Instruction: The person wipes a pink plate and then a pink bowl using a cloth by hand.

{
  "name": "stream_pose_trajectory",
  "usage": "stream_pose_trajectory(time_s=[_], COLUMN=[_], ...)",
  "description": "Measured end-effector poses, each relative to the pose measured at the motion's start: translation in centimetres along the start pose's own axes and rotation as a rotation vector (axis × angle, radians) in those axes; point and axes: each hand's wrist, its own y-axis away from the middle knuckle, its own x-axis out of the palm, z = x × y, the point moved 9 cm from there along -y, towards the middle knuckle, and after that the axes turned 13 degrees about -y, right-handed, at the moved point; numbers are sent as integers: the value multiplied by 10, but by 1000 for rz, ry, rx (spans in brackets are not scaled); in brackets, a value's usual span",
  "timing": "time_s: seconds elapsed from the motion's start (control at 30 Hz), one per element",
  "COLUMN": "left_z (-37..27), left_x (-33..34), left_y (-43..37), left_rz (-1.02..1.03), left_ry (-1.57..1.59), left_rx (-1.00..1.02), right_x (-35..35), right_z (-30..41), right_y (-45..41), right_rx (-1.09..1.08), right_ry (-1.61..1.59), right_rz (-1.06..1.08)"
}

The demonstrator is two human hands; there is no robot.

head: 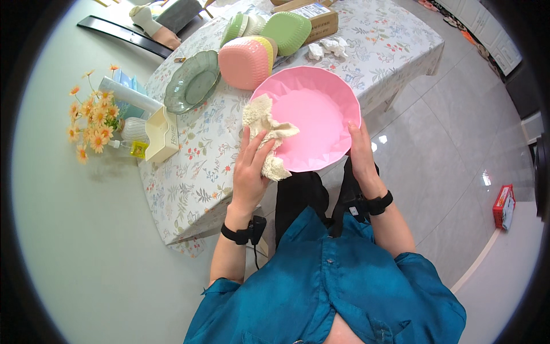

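A pink faceted plastic bowl [309,124] is tilted up before me at the table's edge, its inside facing me. My right hand [363,152] grips its right rim, thumb on the inner side and fingers hidden behind. Over the left rim lies a cream terry cloth [263,122], partly inside the bowl. My left hand [251,167] presses that cloth against the bowl's left side, fingers spread over the fabric. Just behind the bowl, a pink ribbed basket [242,64] leans with a yellow one, and a green basket [287,33] stands beyond them.
The table bears a floral tablecloth [202,172]. A green glass dish [193,84], a cream holder [163,137] and orange artificial flowers [96,122] stand at left. Crumpled white tissues [328,48] lie near a cardboard box [322,23]. A red box [503,207] is at far right.
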Motion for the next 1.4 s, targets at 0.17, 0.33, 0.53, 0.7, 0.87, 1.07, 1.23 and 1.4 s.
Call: stream_pose_trajectory(time_s=[0.17,0.33,0.53,0.7,0.87,1.07,1.23,1.4], left_z=[-2,2,9,10,34,20,-74,-120], left_x=[0,-1,2,-1,-28,-65,-69,-65], left_y=[6,3,3,12,27,27,-21,-44], left_rz=[-49,3,-15,-57,-327,-712,-456,-374], left_ry=[25,69,51,193,458,828,445,-40], left_rx=[-41,-24,-18,-37,-309,-625,-31,140], right_x=[8,51,62,66,79,79,80,75], right_z=[37,82,67,68,85,114,102,108], right_y=[22,53,54,52,63,61,70,75], right_rx=[-521,-806,-781,-792,-839,-497,-317,-385], right_ry=[535,1053,1109,1079,913,529,188,310], right_rz=[-111,296,585,645,632,410,296,340])
